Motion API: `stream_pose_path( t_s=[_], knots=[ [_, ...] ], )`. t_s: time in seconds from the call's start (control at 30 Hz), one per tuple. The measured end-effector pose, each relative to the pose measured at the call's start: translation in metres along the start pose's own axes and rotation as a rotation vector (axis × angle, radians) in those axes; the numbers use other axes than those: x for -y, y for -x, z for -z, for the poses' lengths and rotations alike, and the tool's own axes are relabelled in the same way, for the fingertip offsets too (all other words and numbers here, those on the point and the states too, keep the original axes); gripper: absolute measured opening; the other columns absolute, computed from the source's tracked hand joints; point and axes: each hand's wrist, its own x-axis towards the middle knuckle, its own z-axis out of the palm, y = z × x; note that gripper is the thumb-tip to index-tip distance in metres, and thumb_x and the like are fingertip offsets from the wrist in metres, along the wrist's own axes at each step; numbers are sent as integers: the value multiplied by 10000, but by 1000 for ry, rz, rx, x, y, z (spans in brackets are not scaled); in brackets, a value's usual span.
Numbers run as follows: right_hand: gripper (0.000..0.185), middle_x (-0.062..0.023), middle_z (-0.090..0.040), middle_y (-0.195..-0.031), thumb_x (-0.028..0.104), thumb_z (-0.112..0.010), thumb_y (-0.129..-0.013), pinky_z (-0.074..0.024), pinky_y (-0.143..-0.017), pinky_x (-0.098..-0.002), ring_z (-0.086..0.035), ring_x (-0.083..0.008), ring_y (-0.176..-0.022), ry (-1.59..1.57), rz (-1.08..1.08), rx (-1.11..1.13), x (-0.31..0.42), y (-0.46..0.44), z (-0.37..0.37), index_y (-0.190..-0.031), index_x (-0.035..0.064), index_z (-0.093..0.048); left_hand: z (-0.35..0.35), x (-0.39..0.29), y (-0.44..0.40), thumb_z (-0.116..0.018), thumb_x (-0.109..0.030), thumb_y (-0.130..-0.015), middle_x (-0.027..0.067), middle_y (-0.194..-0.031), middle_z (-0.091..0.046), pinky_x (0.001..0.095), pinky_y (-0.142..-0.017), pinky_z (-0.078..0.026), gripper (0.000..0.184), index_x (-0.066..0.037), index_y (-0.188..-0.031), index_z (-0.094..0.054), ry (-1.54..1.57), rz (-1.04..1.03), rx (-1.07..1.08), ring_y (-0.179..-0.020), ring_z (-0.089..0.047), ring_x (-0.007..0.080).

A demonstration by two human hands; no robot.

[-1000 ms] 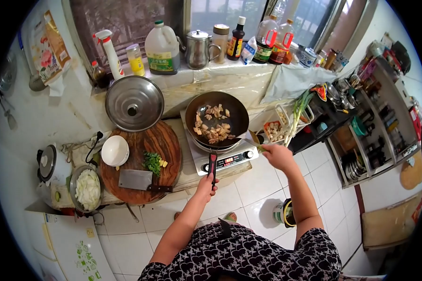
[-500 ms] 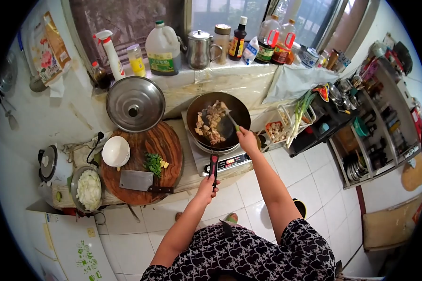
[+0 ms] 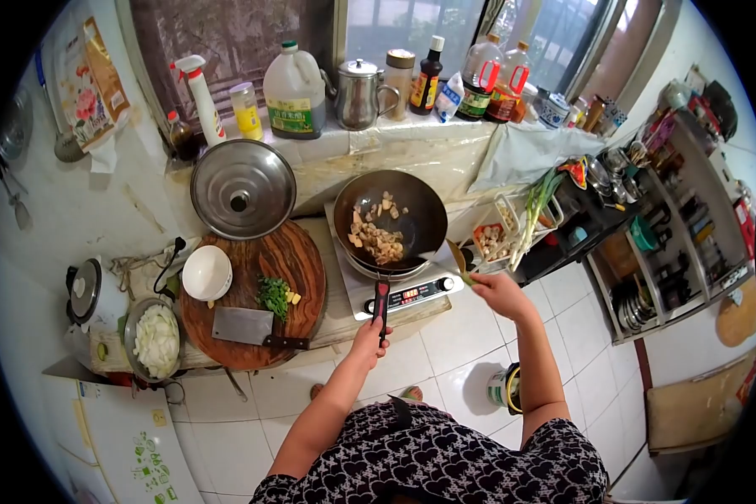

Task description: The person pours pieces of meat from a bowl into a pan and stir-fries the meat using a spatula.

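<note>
My left hand (image 3: 368, 339) is closed around the black and red handle of a wok (image 3: 424, 206) on an induction cooker (image 3: 405, 296). Browned meat pieces (image 3: 380, 241) lie in the lower left of the wok, with a few scattered higher up. Past the wok's right side, my right hand (image 3: 497, 296) grips the green-ended handle of a spatula (image 3: 469, 278). Its blade appears blurred near the wok's lower right rim; whether it touches the rim I cannot tell. A brass-coloured utensil (image 3: 457, 255) shows just beside it.
Left of the cooker, a round chopping board (image 3: 304, 260) bears a cleaver (image 3: 243, 325), chopped greens (image 3: 272, 296) and a white bowl (image 3: 207, 273). A metal lid (image 3: 244, 189) rests behind it. Bottles line the sill; spring onions (image 3: 539, 210) lie right. A bucket (image 3: 504, 388) stands on the floor.
My right hand has drawn the spatula out of the meat, rightward and toward me, to the wok's rim. The meat has settled lower in the wok. My left hand stays on the handle.
</note>
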Motion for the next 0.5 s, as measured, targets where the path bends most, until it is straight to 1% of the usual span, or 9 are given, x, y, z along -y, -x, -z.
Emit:
stream_pose_path(
  t_s=[0.03, 0.1, 0.17, 0.27, 0.33, 0.37, 0.43, 0.47, 0.5],
  knots=[
    [339, -172, -621, -888, 243, -527, -808, -447, -725, -337, -594, -287, -802, 75, 9, 56, -4, -1, -4, -1094, 66, -569, 0, 0, 0, -418, -312, -915, 45, -867, -487, 191, -358, -263, 249, -84, -1016, -417, -8, -4, 6, -511, -394, 97],
    [340, -185, -616, -884, 251, -537, -802, -448, -725, -338, -595, -299, -817, -27, 30, 60, -4, -14, -31, -1098, 86, -572, 1, 1, -1, -418, -312, -915, 45, -869, -486, 189, -359, -262, 248, -85, -1017, -418, -18, -11, 9, -510, -394, 96],
    [337, -184, -614, -900, 249, -537, -801, -448, -726, -332, -591, -304, -813, -164, 147, -35, -29, -50, -78, -1101, 100, -572, 2, 2, -2, -418, -306, -916, 44, -866, -489, 186, -358, -260, 242, -89, -1020, -419, -9, -5, 10, -512, -394, 94],
    [362, -174, -630, -891, 227, -536, -809, -444, -725, -304, -592, -261, -780, -250, 113, -51, -9, -88, -104, -1131, 62, -549, 4, 4, -5, -412, -309, -917, 42, -861, -492, 183, -355, -259, 238, -92, -1016, -416, -7, -19, 20, -515, -396, 93],
    [396, -105, -624, -770, 209, -536, -821, -434, -615, -269, -547, -154, -640, -645, -19, -14, 5, -108, -111, -1155, -3, -518, 3, 5, -5, -409, -310, -917, 42, -860, -493, 183, -355, -259, 237, -93, -1012, -414, -16, -15, 20, -516, -396, 93],
    [413, -5, -527, -646, 197, -537, -831, -363, -488, -232, -420, -60, -531, -752, 63, -117, 5, -121, -119, -1156, -54, -498, 4, 3, -5, -407, -312, -917, 41, -859, -494, 182, -355, -259, 237, -94, -1009, -412, -20, -11, 19, -517, -396, 94],
    [406, 7, -530, -654, 195, -538, -832, -359, -488, -224, -408, -56, -526, -800, -19, -93, 28, -119, -107, -1144, -62, -504, 2, 1, -2, -404, -316, -917, 39, -859, -493, 183, -354, -256, 237, -95, -1004, -408, -27, -22, 5, -519, -396, 94],
    [414, -68, -624, -733, 227, -544, -821, -442, -584, -289, -561, -156, -611, -739, -59, -121, 31, -126, -110, -1155, -16, -512, 2, 0, -1, -404, -313, -917, 39, -859, -493, 183, -353, -255, 235, -94, -1001, -409, -25, -24, 5, -519, -396, 94],
    [414, -68, -624, -733, 227, -544, -821, -442, -584, -289, -561, -156, -611, -738, -58, -120, 28, -137, -120, -1155, -16, -512, 1, 1, -1, -405, -311, -918, 38, -859, -493, 183, -352, -253, 233, -93, -998, -411, -23, -24, 5, -519, -396, 95]
  ],
)
